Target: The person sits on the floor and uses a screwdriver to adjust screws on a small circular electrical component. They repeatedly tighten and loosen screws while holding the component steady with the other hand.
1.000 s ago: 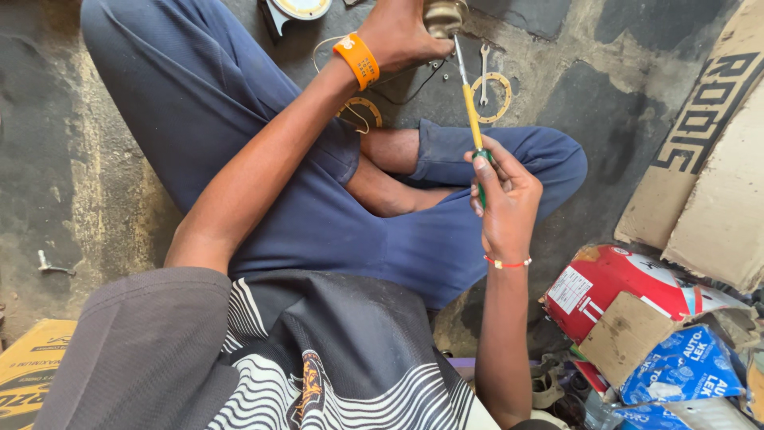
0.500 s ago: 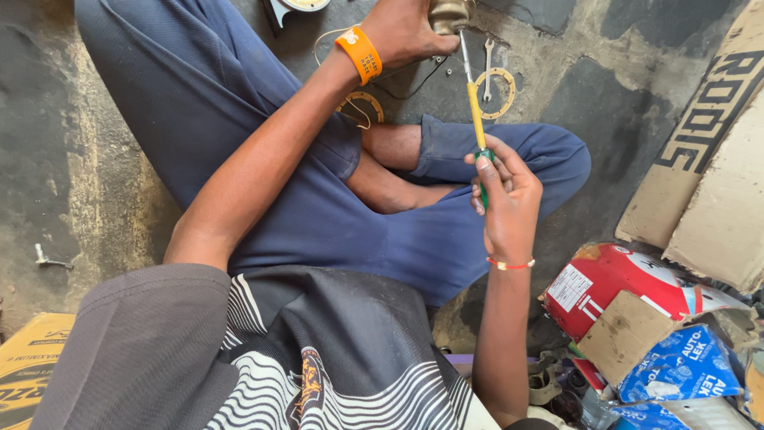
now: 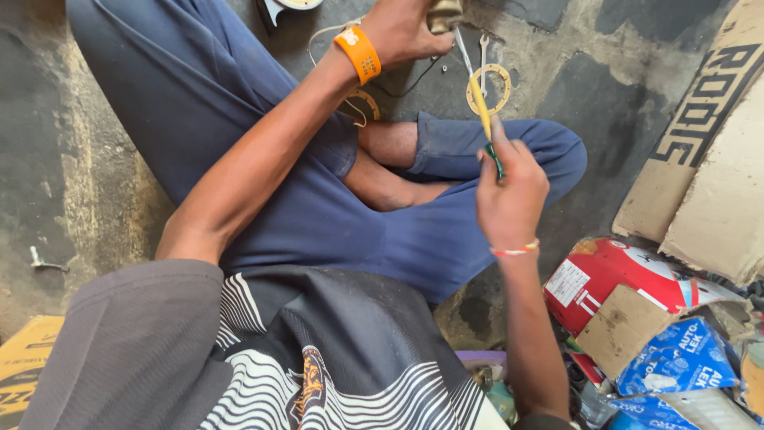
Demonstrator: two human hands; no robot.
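Person sits cross-legged on the floor (image 3: 103,143), dark stained concrete.

Right hand (image 3: 511,191): fingers clenched round the green-and-yellow handle of a screwdriver (image 3: 482,107). Shaft runs up and away from the hand to the part (image 3: 444,13) at the top edge of frame.

Left hand (image 3: 402,30), with an orange wristband (image 3: 357,53), is closed on that part, a small brownish metal piece. It's mostly cut off by the frame, so I can't tell what it is. Fingers wrapped round it, steadying it just above the floor.

Whether the tip actually sits in the part: can't tell, the contact point is at the frame edge and partly behind the left hand.

Step in hand, my read: working a fastener or prying on the part, left hand bracing, right hand driving. Looks mid-operation, nothing visibly detached from the part itself.

Next move, my read, calls for keeping the shaft in line with the part and the left grip firm so the tip doesn't slip toward the left fingers or the bare foot (image 3: 398,171) just below.

Nearby on the floor: a tan gasket ring (image 3: 489,89) right under the shaft, a second ring (image 3: 364,105) by the left forearm, and a thin cable (image 3: 330,36) looping past the wrist. To the right, well clear: a red box (image 3: 613,275), blue packets (image 3: 676,362), cardboard (image 3: 708,151).
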